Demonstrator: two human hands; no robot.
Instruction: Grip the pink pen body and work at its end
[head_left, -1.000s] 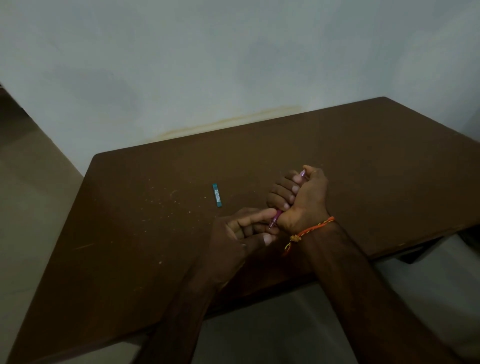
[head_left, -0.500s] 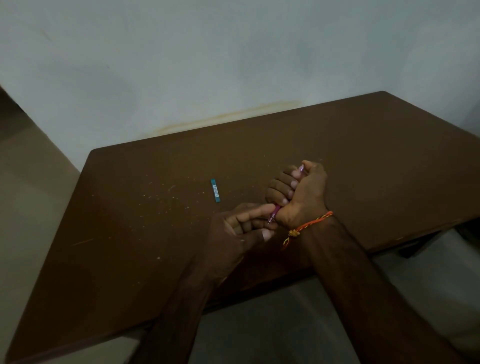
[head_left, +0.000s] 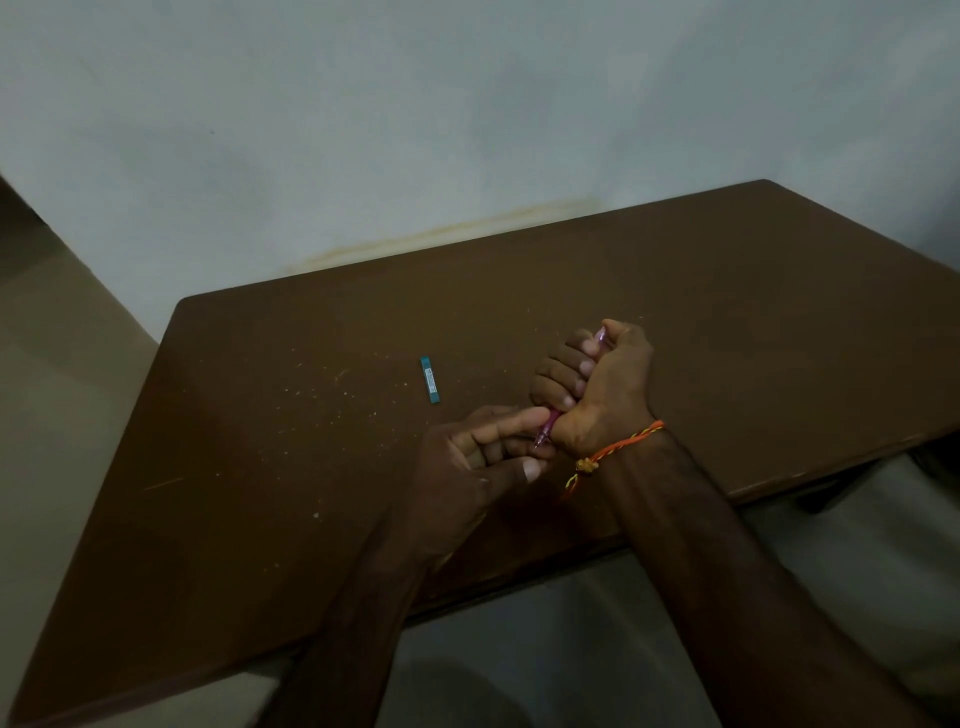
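Right hand (head_left: 605, 387) wrapped tight in a fist round the pink pen (head_left: 545, 428), held just above the tabletop (head_left: 727, 322), tip poking out toward the left hand (head_left: 483, 457). Left fingers (head_left: 519, 418) curled at the tip, thumb below it; hard to tell if pinching anything small there. Best to keep the fist still, work gently at the tip, and keep both hands low. Small teal piece (head_left: 430, 379) lying nearby on the tabletop.

The brown table (head_left: 311, 519) has lots of open room on the left and far right. One small teal stick (head_left: 431, 380) lies in the way, near the hands. The wall (head_left: 415, 130) blocks the back.
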